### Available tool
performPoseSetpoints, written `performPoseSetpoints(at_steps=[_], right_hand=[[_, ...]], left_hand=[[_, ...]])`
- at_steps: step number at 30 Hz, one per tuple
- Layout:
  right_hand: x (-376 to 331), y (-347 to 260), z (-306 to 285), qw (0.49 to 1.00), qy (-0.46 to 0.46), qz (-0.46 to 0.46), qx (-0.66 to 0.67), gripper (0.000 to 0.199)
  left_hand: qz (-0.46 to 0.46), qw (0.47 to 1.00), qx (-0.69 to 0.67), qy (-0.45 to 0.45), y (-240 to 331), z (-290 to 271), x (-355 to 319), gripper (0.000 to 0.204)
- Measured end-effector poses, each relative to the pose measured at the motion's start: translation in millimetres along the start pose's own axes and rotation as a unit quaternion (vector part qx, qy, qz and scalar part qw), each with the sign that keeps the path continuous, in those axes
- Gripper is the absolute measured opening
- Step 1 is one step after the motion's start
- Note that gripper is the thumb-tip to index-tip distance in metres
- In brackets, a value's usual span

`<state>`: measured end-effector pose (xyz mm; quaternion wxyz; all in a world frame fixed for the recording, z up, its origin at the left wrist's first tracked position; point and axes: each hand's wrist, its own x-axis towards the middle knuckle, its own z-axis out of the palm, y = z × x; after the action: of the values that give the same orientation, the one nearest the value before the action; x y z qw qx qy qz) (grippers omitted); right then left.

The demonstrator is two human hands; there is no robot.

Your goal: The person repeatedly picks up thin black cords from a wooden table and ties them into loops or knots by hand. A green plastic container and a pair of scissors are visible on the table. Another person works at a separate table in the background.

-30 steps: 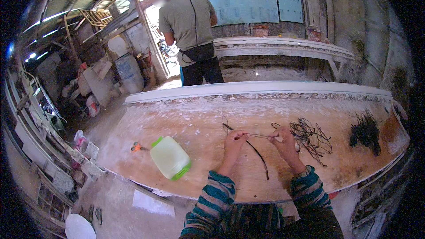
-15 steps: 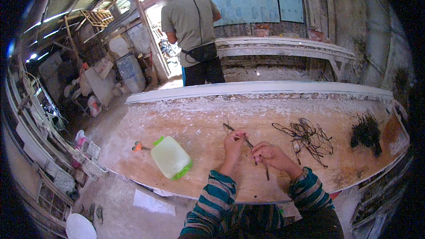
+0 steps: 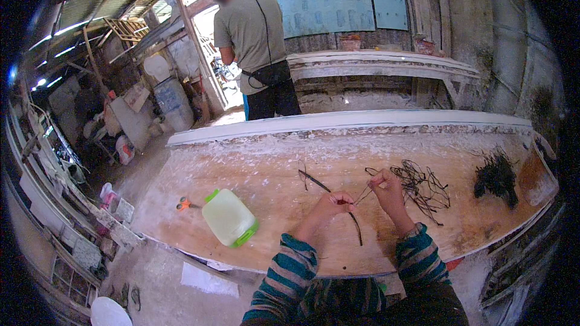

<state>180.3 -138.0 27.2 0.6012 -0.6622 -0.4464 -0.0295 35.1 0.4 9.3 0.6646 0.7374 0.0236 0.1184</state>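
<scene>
My left hand [image 3: 328,209] is closed around a dark cord [image 3: 315,179]. One end of the cord reaches away toward the far left, with a thin loop beside it, and the other hangs down toward the table's near edge. Up and to the right, my right hand [image 3: 389,197] pinches a thin strand [image 3: 363,195] that runs taut to the fingers of my left hand. Just beyond my right hand lies a loose tangle of dark knotted cord [image 3: 426,187]. Farther right is a bushy black bundle of strands [image 3: 496,178].
A pale container with green clips [image 3: 228,217] and orange-handled scissors [image 3: 183,204] rest on the left of the wooden table [image 3: 272,172]. A whitish raised ledge [image 3: 350,121] borders its far side. Beyond it, a person [image 3: 257,36] stands with their back turned near a long bench [image 3: 386,60].
My right hand has moved away from the dark cord, up and right, drawing a thin strand out. My left hand has slid nearer along the cord. The view has shifted slightly.
</scene>
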Motion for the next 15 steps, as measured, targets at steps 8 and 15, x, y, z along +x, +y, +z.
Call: performPoseSetpoints(at_steps=[8, 15], right_hand=[[-0.4, -6.0, 8.1, 0.993, 0.051, 0.056, -0.09, 0.01], [-4.9, 5.2, 14.2, 0.997, 0.043, 0.051, -0.034, 0.001]], left_hand=[[-0.051, 0.994, -0.072, -0.066, 16.5, 31.4, -10.0, 0.015], [0.055, 0.995, -0.077, -0.039, -5.8, 10.9, -2.7, 0.011]])
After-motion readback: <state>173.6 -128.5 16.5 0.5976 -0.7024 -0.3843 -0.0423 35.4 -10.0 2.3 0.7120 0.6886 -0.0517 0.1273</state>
